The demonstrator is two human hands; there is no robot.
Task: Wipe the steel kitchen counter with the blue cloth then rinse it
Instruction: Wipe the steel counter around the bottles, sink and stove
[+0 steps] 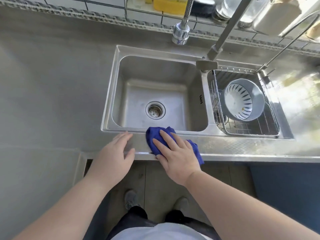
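Blue cloth (156, 138) lies flat beneath the right hand (174, 153).

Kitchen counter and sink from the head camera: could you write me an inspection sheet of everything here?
Surface: steel counter, sunlit at right.
Job's things: blue cloth bunched on the front strip by the empty sink basin.
Clutter: colander bowl in a wire basket; bottles on the ledge.
Grippers: right hand pressing flat on the cloth; left hand flat on the counter edge.
Cables: nothing seen.
Surroundings: faucet head, tiled wall, person's shoes below.
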